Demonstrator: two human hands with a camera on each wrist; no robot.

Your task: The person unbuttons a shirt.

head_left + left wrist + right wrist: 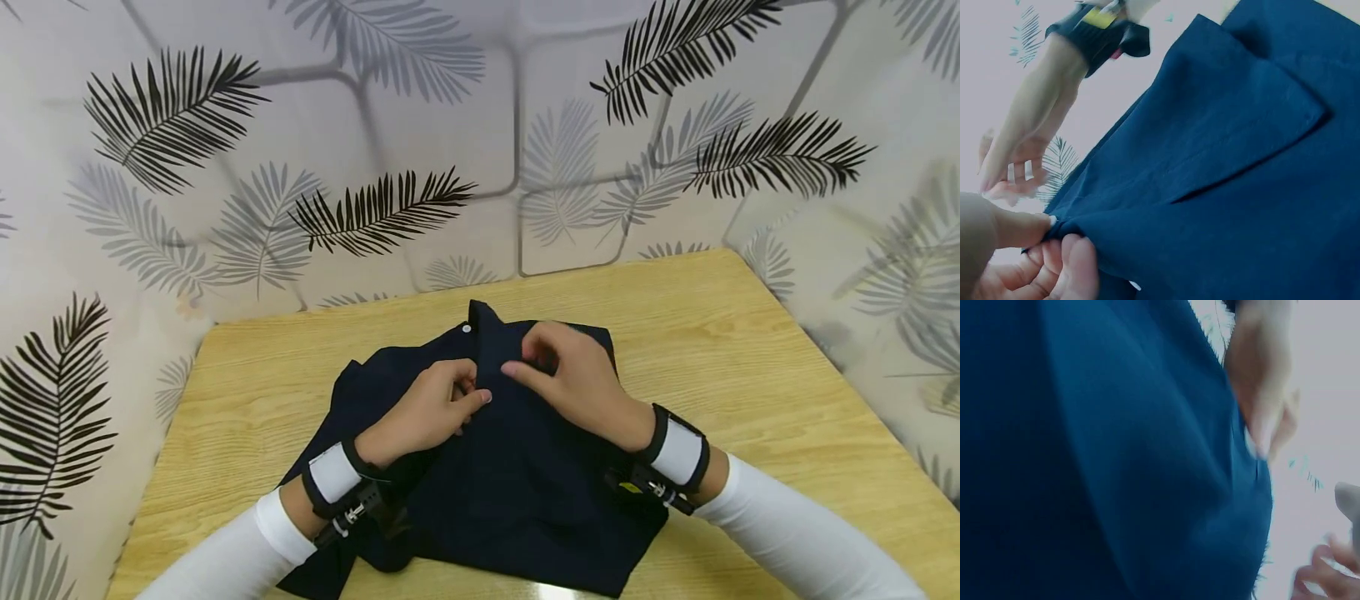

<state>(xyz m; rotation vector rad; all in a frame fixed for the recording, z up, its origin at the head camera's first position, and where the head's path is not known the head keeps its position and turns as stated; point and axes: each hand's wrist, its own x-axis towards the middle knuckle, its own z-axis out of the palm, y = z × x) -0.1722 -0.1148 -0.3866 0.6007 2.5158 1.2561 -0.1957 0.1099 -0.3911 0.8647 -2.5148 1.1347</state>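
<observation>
One dark blue shirt [525, 475] lies rumpled across the middle of one wooden table [795, 383], under two hands. The left hand [423, 410] pinches a fold of it between thumb and bent fingers, with the tips closed on the cloth. The right hand [581, 379], just to the right, has its thumb and loosely bent fingers parted; it seems to hold nothing, though its own wrist view is blurred. One white button [467, 328] shows at the shirt's far side. Two black bands [678, 448] circle the wrists, beside two white sleeves [810, 533].
</observation>
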